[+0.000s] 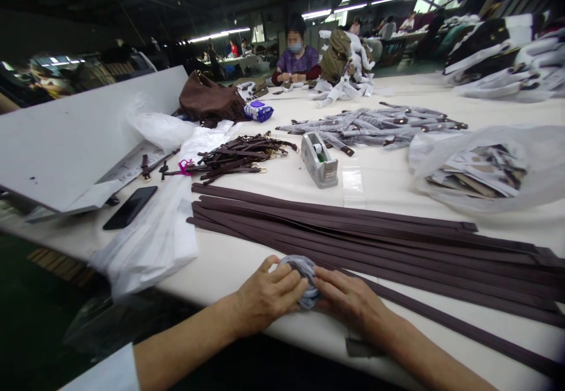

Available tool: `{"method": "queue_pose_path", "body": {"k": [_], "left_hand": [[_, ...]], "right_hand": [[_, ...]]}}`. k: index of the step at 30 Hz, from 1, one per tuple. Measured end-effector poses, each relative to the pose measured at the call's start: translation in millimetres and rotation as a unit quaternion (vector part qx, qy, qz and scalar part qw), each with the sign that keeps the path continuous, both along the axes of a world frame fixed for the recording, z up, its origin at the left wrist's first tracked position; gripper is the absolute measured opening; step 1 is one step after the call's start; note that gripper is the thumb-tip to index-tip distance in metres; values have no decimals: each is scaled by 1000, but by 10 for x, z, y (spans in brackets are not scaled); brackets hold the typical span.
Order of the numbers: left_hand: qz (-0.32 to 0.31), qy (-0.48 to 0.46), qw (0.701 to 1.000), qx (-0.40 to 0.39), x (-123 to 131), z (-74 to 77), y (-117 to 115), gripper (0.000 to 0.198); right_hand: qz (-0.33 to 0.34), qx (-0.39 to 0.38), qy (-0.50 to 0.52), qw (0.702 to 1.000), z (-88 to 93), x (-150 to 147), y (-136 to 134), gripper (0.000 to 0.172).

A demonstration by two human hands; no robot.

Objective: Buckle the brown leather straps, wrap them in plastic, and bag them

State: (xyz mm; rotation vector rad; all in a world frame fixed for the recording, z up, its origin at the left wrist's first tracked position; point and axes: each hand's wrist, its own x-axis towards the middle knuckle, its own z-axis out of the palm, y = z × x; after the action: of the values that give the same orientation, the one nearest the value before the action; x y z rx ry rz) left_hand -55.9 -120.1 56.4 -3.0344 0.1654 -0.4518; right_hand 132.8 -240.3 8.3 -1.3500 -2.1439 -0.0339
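Near the table's front edge, my left hand (pixel 269 294) and my right hand (pixel 348 297) press in from both sides on a coiled strap in clear grey-looking wrap (pixel 299 261). The fingers of both hands curl over the coil and hide part of it. Just beyond my hands lie several long dark brown straps (pixel 335 232), stretched out flat towards the right. One more brown strap (pixel 441 317) runs from behind my right hand to the lower right. A small dark piece (pixel 362 347) hangs at the table edge under my right forearm.
A tape dispenser (pixel 318 161), short buckled straps (pixel 241 154) and wrapped straps (pixel 375 125) lie further back. At left are a phone (pixel 130 207) and white plastic sheeting (pixel 154 249); at right, a plastic bag of scraps (pixel 481 170). A masked co-worker (pixel 298 61) sits across the table.
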Motion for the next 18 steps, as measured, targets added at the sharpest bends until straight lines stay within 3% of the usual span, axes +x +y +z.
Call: {"method": "queue_pose_path", "body": {"k": [4,10,14,18], "left_hand": [[37,-39,996,-68,-165,-172,36,19],[84,-56,989,-112,-74,-323,-38,17],[101,-101,986,-86,8,-360,-2,23],[82,-188,979,-12,104,-437,147,40]], "right_hand": [[19,-32,-12,999,97,-12,35,22],[46,-95,-27,994,39,26,61,29],[33,-85,-35,995,16,31,159,30],[38,-76,-16,996,247,182,312,29]]}}
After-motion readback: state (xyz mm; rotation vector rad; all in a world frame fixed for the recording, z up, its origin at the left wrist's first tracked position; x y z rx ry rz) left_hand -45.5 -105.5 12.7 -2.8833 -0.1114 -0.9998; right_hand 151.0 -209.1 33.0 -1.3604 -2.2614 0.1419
